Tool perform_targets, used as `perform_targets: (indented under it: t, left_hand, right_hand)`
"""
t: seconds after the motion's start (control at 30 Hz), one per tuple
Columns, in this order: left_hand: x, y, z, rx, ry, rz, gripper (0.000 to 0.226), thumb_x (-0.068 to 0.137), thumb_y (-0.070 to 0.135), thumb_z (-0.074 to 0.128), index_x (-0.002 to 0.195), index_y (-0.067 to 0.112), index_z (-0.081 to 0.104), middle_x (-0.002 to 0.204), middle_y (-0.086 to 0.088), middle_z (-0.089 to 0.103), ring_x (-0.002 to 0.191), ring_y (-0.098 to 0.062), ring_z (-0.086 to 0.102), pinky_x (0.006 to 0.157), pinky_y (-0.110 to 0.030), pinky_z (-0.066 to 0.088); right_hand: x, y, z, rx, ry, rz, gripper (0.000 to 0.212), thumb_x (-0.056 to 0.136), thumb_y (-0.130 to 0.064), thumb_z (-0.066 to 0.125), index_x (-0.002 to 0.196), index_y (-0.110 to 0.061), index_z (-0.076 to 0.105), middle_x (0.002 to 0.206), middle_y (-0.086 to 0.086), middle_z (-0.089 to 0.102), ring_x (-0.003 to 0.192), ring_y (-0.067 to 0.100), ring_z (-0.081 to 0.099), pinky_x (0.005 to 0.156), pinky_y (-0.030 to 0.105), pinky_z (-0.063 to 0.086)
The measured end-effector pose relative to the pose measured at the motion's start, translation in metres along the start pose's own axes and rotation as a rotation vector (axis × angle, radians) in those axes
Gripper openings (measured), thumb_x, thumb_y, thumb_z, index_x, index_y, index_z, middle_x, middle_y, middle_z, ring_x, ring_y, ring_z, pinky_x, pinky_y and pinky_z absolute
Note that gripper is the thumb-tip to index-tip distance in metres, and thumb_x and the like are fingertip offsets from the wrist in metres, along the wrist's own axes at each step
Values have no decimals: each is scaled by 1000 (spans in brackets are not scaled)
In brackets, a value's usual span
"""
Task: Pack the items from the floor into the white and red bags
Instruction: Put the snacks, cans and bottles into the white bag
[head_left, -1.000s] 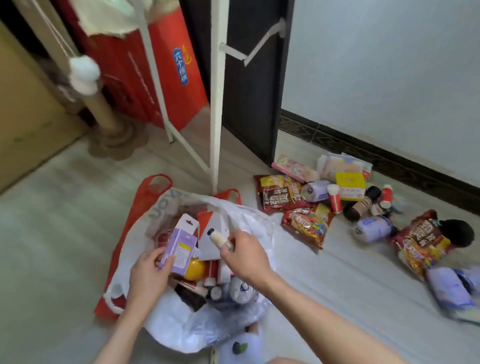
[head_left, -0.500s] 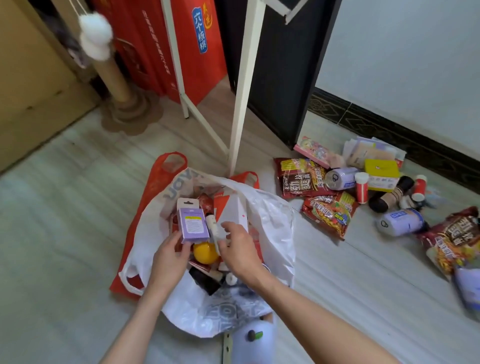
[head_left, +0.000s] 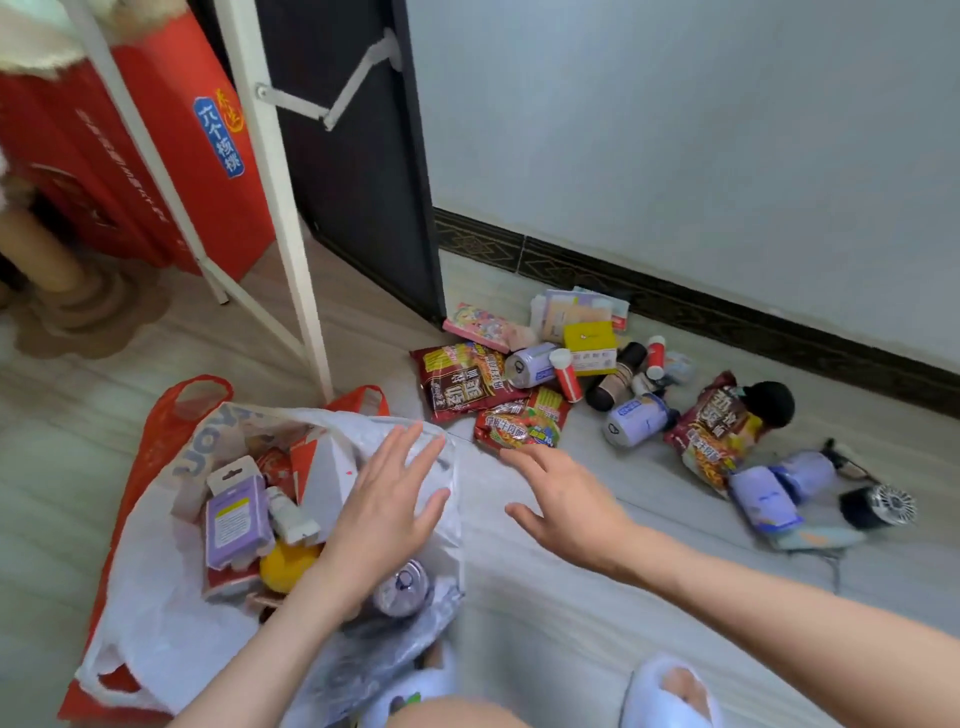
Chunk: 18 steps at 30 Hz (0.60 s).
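Note:
A white plastic bag (head_left: 156, 587) lies open inside a red bag (head_left: 156, 431) on the floor at lower left. It holds a purple box (head_left: 236, 519), a small white tube (head_left: 288, 514), a yellow round item (head_left: 285, 566), a can (head_left: 402, 590) and a white-and-red carton (head_left: 322, 473). My left hand (head_left: 387, 506) is open, fingers spread over the bag's right edge. My right hand (head_left: 566, 499) is open and empty above the bare floor, just below a red snack packet (head_left: 522, 423). More packets, cans and small bottles lie scattered to the right.
A white metal frame leg (head_left: 291, 249) stands behind the bags. A big red gift box (head_left: 171, 156) and a cardboard post base (head_left: 83, 306) sit at upper left. A dark door panel (head_left: 363, 171) and the wall's dark skirting (head_left: 727, 312) bound the pile. My slippered feet (head_left: 670, 691) are at the bottom.
My left hand let go of the purple box and my right hand released the small tube; both now lie in the bag. Both hands moved right and opened.

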<state>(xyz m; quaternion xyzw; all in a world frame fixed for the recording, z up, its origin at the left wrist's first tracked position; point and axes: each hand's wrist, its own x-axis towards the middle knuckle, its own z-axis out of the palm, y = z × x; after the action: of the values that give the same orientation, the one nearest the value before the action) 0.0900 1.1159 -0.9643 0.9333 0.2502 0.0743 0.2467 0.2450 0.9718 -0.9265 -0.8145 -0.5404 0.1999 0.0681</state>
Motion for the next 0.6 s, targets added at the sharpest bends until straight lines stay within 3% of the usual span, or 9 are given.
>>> perform_targets:
  t: [0.17,0.27,0.37,0.6]
  left_hand:
    - [58,60,42,64,-123,257,60,84,45,33,135,16,43,143,-12,42,133,-33,37,101,-51,39]
    - [98,84,71,169,-183,427,51,82,32,54,129,14,48,137,-14,48,125,-33,47,95,-48,45]
    - [132,99,102,222,-251,493,57,77,21,67,129,10,48,134,-18,49,122,-36,49,93,-47,47]
    - [183,123,182,341,-278,559,72,63,20,81,125,9,44,123,-22,57,109,-40,58,83,-49,50]
  right_hand:
    - [-46,105,-25,-164,89,108,54,86,-30,57,134,-11,42,133,12,49,124,33,45,103,40,36]
    - [-69,168,-21,-106,153,338,56,87,-28,57,138,-11,38,138,10,45,128,30,41,105,38,34]
    - [-85,226,-1,-16,216,554,53,84,-23,60,132,-7,44,131,13,51,121,33,46,96,41,42]
    - [-94,307,57,47,228,926,52,88,-28,55,131,-4,40,126,18,48,115,36,45,88,42,41]
